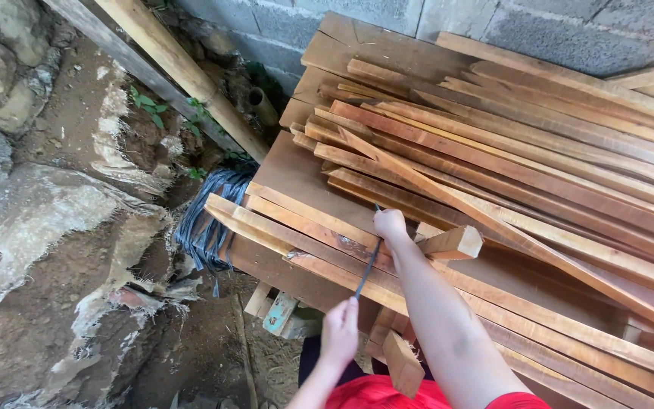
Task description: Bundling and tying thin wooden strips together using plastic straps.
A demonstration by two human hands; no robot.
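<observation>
My right hand (390,226) is closed on the upper end of a thin dark strap (368,266) that runs over a few long wooden slats (319,235) at the near left of the pile. My left hand (340,331) pinches the strap's lower end below the slats' edge, and the strap is pulled taut between both hands. A short wooden block (452,242) lies just right of my right wrist. A stack of many long reddish wooden slats (539,167) covers the board beyond.
A bundle of dark straps (207,220) hangs at the pile's left edge. Two long timbers (183,72) lean diagonally at upper left. Rocks and torn sacking (54,227) cover the dirt ground on the left. A grey block wall (539,23) stands behind.
</observation>
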